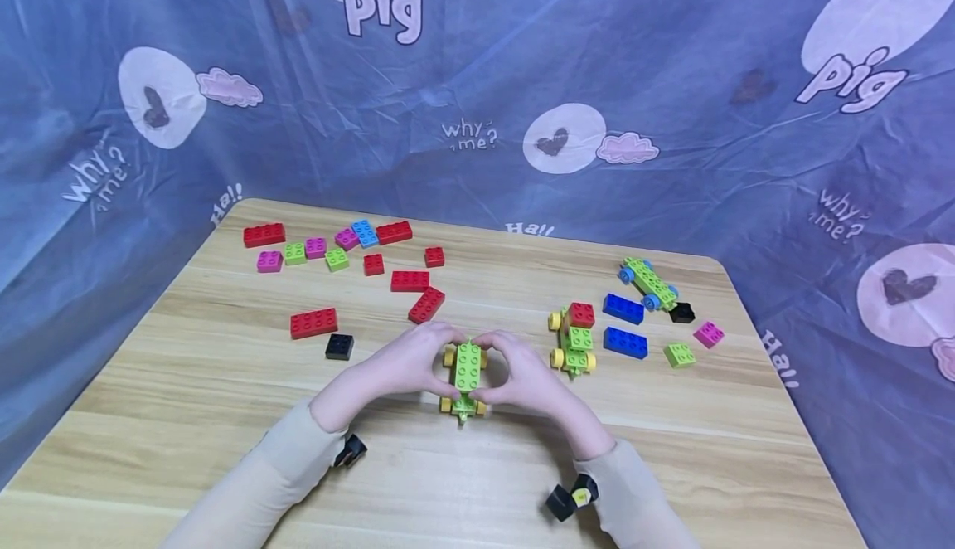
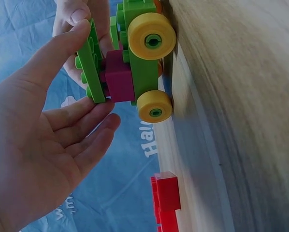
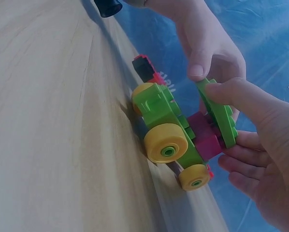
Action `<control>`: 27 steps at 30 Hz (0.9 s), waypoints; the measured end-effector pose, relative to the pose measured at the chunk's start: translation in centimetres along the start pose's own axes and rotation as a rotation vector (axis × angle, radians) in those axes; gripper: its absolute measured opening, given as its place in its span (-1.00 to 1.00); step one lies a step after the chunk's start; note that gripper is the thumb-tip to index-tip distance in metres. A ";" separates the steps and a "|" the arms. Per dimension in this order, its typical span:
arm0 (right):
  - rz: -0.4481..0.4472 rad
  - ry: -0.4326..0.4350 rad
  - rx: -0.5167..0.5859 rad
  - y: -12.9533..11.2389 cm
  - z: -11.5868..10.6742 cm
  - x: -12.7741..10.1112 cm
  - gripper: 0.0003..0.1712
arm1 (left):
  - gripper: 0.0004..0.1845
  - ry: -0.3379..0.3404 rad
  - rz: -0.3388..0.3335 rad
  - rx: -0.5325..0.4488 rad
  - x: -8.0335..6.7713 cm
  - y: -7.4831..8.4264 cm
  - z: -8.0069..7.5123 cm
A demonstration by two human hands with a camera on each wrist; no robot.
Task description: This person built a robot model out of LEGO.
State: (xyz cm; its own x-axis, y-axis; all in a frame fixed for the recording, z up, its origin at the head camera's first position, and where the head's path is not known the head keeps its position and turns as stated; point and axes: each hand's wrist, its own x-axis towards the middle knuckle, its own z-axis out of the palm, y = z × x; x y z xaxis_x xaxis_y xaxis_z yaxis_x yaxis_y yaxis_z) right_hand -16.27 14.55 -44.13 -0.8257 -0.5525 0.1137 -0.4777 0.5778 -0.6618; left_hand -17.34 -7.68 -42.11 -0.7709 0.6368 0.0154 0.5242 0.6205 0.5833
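A green car base [image 1: 463, 406] with yellow wheels [image 2: 151, 36] stands on the table in front of me. On its studs sits a magenta brick [image 2: 119, 77], hidden from above in the head view. Over that brick lies a flat green studded plate [image 1: 467, 365], tilted a little in the right wrist view. My left hand [image 1: 410, 358] pinches the plate's left side, thumb at the near end and fingers at the far end. From the right, my right hand [image 1: 525, 376] pinches the same plate in the same way, its thumb near the left one.
Right of my hands stands another green car [image 1: 577, 342] with a red brick on it, beside blue bricks [image 1: 625, 342]. Farther back is a green base with blue wheels [image 1: 647, 283]. Several red bricks [image 1: 314, 323] and a black brick [image 1: 339, 347] lie left.
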 end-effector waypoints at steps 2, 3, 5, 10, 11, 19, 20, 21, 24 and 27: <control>0.000 0.000 0.001 0.0 0.0 0.0 -0.23 | -0.26 0.000 0.004 0.004 0.0 0.0 0.0; -0.004 0.001 -0.001 0.0 0.0 0.0 -0.23 | -0.25 0.000 0.006 0.007 0.0 0.0 0.0; -0.012 0.004 -0.001 0.1 0.0 0.0 -0.23 | -0.25 0.001 0.010 0.012 0.0 0.1 -0.1; -0.022 0.008 0.003 0.0 0.0 0.0 -0.23 | -0.24 -0.005 0.003 0.011 -0.1 0.1 -0.1; -0.024 0.008 0.003 0.0 0.0 0.0 -0.23 | -0.24 -0.007 0.000 0.010 -0.1 0.0 -0.1; -0.019 0.003 -0.009 -0.3 -0.2 0.0 -0.22 | -0.25 -0.010 -0.026 -0.006 0.0 0.1 -0.1; -0.018 0.004 -0.012 -0.2 -0.2 0.0 -0.22 | -0.25 -0.010 -0.028 -0.006 0.0 0.1 -0.1; -0.017 0.003 -0.014 -0.2 -0.2 0.0 -0.21 | -0.25 -0.010 -0.029 -0.006 0.0 0.1 -0.1; -0.011 0.000 -0.009 -0.2 -0.3 0.0 -0.21 | -0.25 -0.009 -0.026 -0.005 0.0 0.0 -0.1; -0.006 -0.001 -0.003 -0.1 -0.3 0.0 -0.21 | -0.25 -0.009 -0.022 -0.001 0.0 0.0 -0.1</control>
State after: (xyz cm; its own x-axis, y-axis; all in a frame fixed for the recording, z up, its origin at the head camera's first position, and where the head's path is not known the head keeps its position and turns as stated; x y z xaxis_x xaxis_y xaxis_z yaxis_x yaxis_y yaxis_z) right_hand -16.33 14.64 -43.80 -0.8224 -0.5569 0.1166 -0.4835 0.5759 -0.6592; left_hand -17.41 -7.74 -42.00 -0.7789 0.6272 -0.0041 0.5073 0.6338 0.5840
